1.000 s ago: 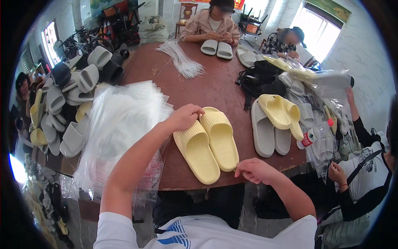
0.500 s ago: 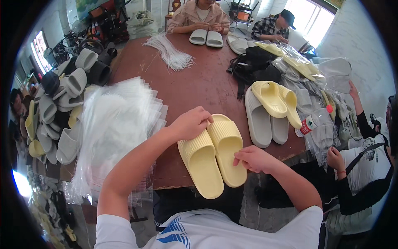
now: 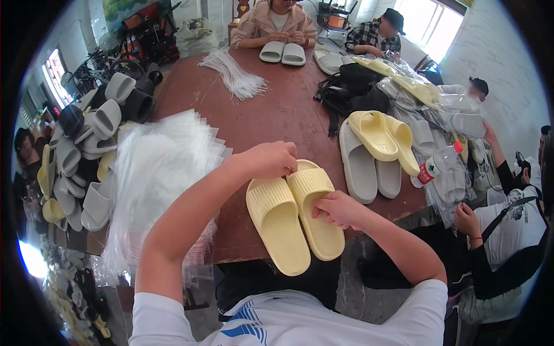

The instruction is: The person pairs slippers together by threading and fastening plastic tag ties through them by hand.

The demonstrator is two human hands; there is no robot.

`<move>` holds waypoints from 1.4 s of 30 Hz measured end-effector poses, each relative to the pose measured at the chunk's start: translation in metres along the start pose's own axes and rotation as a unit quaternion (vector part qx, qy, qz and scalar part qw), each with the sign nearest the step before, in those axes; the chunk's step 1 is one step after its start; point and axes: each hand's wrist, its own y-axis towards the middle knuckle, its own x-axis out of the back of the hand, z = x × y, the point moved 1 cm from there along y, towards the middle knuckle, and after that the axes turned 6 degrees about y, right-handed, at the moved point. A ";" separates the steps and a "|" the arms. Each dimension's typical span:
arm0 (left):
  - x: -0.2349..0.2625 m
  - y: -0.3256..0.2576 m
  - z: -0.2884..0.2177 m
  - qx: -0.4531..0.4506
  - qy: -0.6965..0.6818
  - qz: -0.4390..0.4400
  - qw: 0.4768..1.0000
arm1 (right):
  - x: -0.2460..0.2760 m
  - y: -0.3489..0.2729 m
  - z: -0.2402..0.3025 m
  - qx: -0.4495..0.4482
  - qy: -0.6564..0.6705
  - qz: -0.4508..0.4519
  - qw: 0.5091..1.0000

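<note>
Since a second ago, when only the left hand [image 3: 270, 160] touched the yellow slippers [image 3: 294, 222], the right hand [image 3: 339, 209] has come up at centre frame; both now pinch the pair together on the table [image 3: 271, 115].

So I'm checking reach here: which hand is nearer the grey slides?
Right. The right hand rests on the yellow slides, just left of the grey slides; the left hand is farther left, at the yellow pair's toes.

Big stack of clear plastic bags [image 3: 156, 173] on the brown surface [image 3: 277, 115], grey foam slides [image 3: 369, 167] nearby, bundle of white ties [image 3: 236, 78], plus a clear plastic bottle [image 3: 435, 167].
</note>
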 end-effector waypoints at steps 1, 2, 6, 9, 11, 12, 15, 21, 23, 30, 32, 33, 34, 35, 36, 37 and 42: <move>0.003 -0.001 -0.001 0.004 -0.009 0.007 1.000 | 0.001 0.000 -0.001 0.005 0.008 0.003 1.000; 0.005 -0.001 -0.001 0.008 -0.017 0.015 1.000 | 0.002 -0.001 -0.002 0.006 0.010 0.003 1.000; 0.001 -0.006 0.002 0.015 -0.011 -0.006 1.000 | 0.002 0.000 0.000 0.002 0.014 0.022 1.000; -0.004 -0.007 0.017 0.046 0.044 -0.047 0.997 | 0.004 0.000 -0.001 0.010 0.014 0.049 0.999; 0.001 -0.014 0.035 0.104 0.137 -0.107 0.979 | 0.008 -0.008 -0.003 0.018 0.031 0.054 0.998; 0.005 -0.021 0.047 0.105 0.138 -0.105 0.979 | 0.010 -0.014 -0.003 0.025 0.045 0.057 0.997; 0.024 -0.045 0.064 0.234 0.155 -0.225 0.933 | 0.016 -0.035 -0.005 0.022 0.086 0.075 0.993; 0.021 -0.055 0.039 0.331 -0.421 -0.097 0.839 | -0.011 -0.043 -0.022 -0.015 0.226 0.204 0.953; 0.013 -0.049 0.023 0.316 -0.487 -0.078 0.810 | -0.035 -0.037 -0.027 0.001 0.267 0.204 0.942; 0.019 -0.050 0.014 0.323 -0.448 0.062 0.831 | -0.092 -0.024 -0.008 0.069 0.401 0.111 0.907; 0.017 -0.050 0.014 0.322 -0.449 0.071 0.830 | -0.102 -0.023 -0.001 0.087 0.417 0.073 0.902; 0.015 -0.052 0.014 0.323 -0.451 0.080 0.828 | -0.106 -0.021 0.001 0.089 0.416 0.073 0.902; 0.013 -0.053 0.015 0.324 -0.453 0.089 0.826 | -0.109 -0.015 0.002 0.094 0.427 0.069 0.897; 0.012 -0.054 0.014 0.323 -0.452 0.088 0.827 | -0.111 -0.009 0.002 0.100 0.438 0.065 0.891; 0.011 -0.054 0.014 0.324 -0.468 0.105 0.816 | -0.113 -0.004 0.003 0.106 0.448 0.061 0.886; 0.011 -0.055 0.013 0.325 -0.484 0.122 0.803 | -0.115 0.000 0.004 0.107 0.448 0.060 0.886; 0.006 -0.056 0.013 0.330 -0.532 0.146 0.766 | -0.117 0.013 0.011 0.081 0.448 0.066 0.888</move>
